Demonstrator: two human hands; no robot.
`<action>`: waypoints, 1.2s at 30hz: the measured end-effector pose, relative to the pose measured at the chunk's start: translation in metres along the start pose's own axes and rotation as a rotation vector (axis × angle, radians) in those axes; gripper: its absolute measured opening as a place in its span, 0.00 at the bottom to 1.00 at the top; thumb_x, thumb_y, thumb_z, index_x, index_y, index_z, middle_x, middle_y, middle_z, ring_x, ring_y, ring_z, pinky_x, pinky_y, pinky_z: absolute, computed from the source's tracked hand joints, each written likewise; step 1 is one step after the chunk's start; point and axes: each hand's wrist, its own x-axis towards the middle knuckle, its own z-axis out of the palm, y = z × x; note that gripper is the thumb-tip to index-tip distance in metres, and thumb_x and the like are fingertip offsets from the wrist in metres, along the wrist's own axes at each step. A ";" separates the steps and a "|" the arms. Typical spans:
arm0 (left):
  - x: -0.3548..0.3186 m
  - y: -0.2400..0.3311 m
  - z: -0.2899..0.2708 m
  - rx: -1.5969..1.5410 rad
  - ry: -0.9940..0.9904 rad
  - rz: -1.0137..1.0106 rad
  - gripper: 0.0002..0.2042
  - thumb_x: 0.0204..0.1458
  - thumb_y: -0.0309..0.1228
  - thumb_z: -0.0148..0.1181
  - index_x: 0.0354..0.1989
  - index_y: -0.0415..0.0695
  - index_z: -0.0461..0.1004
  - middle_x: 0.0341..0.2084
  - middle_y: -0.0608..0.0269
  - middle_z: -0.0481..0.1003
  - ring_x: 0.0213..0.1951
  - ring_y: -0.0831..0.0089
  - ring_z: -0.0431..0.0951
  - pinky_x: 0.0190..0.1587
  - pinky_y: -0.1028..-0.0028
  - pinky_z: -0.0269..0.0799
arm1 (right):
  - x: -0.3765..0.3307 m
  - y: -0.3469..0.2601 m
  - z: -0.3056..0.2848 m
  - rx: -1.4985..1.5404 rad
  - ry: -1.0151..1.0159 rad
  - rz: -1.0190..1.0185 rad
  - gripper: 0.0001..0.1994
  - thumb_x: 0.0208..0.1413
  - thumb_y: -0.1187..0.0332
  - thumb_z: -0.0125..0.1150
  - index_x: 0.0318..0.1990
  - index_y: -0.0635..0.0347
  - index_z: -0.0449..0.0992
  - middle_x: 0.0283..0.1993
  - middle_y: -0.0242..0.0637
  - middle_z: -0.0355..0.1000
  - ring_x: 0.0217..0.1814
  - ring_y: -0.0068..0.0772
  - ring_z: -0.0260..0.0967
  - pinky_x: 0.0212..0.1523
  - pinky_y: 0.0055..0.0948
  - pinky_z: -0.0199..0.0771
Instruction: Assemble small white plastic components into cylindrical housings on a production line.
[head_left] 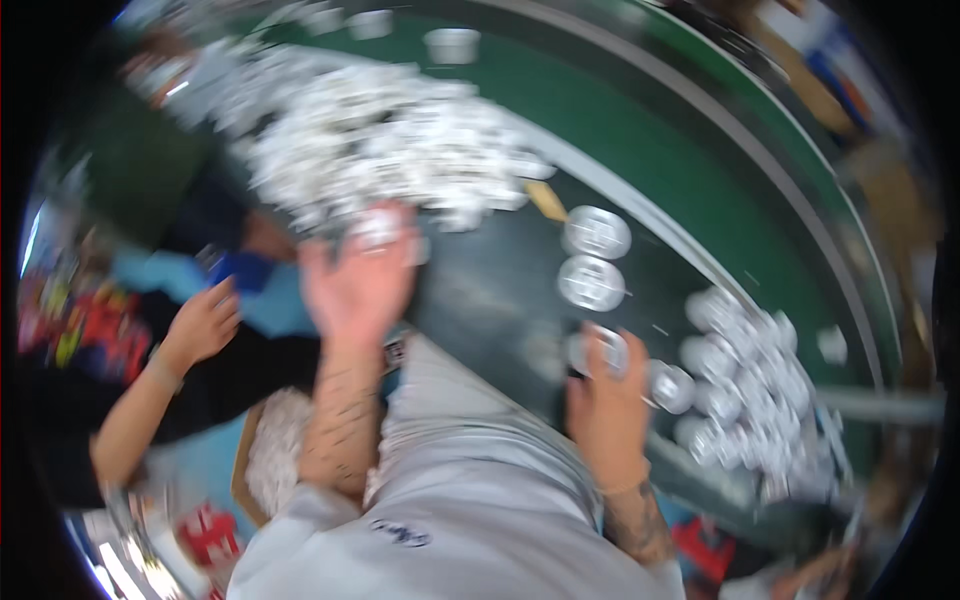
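Head view: both my hands on round silver lids, mid-sorting by my reckoning.

My left hand [358, 285] reaches into the big heap of lids [390, 145], fingers curled on one lid [378, 226] at its near edge (blur hides how firm the pinch is). My right hand [605, 395] clasps another lid [597, 350] on the dark table [480, 290], just below two laid-out lids [594, 258]. Next, I judge, calls for lifting cleanly and setting each down flat. A co-worker's hand [200, 325] hovers left.

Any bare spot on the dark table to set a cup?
Bare dark table between the left hand and the two lone cups. Crowded: the big white pile at top, the cup cluster at right.
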 end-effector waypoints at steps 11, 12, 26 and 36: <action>-0.003 0.033 -0.035 0.092 -0.098 0.049 0.34 0.66 0.52 0.33 0.73 0.42 0.39 0.73 0.52 0.43 0.73 0.54 0.42 0.73 0.52 0.40 | 0.027 0.111 -0.141 -0.175 0.340 0.145 0.21 0.49 0.72 0.66 0.53 0.62 0.73 0.52 0.47 0.72 0.54 0.51 0.70 0.55 0.42 0.69; -0.003 0.032 -0.036 0.102 -0.119 0.040 0.33 0.66 0.49 0.37 0.73 0.42 0.40 0.73 0.52 0.44 0.73 0.54 0.43 0.73 0.52 0.41 | 0.037 0.158 -0.154 -0.302 0.343 0.145 0.20 0.52 0.69 0.64 0.53 0.63 0.74 0.53 0.48 0.72 0.55 0.53 0.69 0.55 0.41 0.69; -0.022 -0.024 -0.031 0.541 0.109 -0.061 0.23 0.58 0.18 0.52 0.62 0.31 0.59 0.61 0.43 0.63 0.63 0.52 0.65 0.61 0.68 0.71 | 0.014 0.630 -0.232 -0.207 0.149 0.524 0.33 0.55 0.49 0.60 0.61 0.62 0.67 0.58 0.56 0.69 0.62 0.53 0.66 0.61 0.42 0.66; -0.028 -0.035 -0.029 0.521 0.109 -0.146 0.15 0.58 0.20 0.56 0.53 0.33 0.67 0.49 0.49 0.73 0.60 0.54 0.69 0.63 0.69 0.69 | 0.082 0.438 -0.225 0.115 0.268 0.671 0.24 0.60 0.56 0.55 0.57 0.66 0.70 0.49 0.43 0.73 0.46 0.32 0.72 0.44 0.29 0.71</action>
